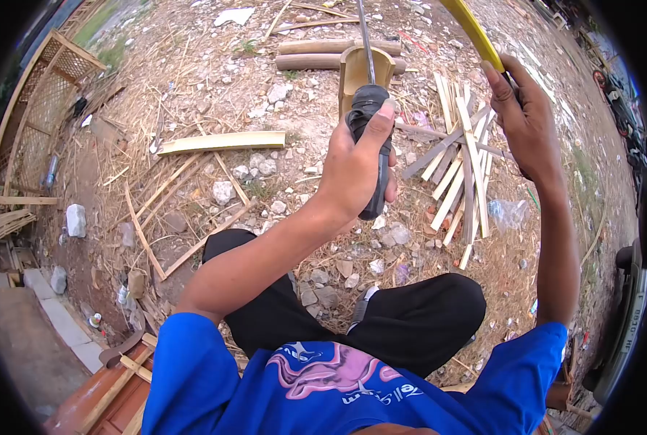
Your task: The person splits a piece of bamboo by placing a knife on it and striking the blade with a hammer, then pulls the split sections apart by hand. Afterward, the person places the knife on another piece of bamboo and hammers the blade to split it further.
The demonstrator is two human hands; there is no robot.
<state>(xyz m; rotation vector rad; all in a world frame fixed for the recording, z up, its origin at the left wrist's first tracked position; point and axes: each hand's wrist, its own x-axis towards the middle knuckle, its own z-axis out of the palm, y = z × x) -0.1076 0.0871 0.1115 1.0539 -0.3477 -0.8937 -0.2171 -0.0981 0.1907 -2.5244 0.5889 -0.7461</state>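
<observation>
From where I stand, the left hand (356, 163) is wrapped firmly around the black-bound handle (373, 98) of a long, narrow metal blade (367, 43); the right hand (528, 119), thumb pressed against bent fingers, grips the near end of a yellow-green bamboo strip (474, 30), well apart from the blade. Behind the blade shows a hollow tan bamboo piece (351, 76), contact uncertain; sound handling, I judge, keeps the right fingers clear of the edge.

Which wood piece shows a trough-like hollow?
The short, wide piece just beyond the left hand; the poles behind look round, the long strip at left and fanned slats at right look flatter.
</observation>
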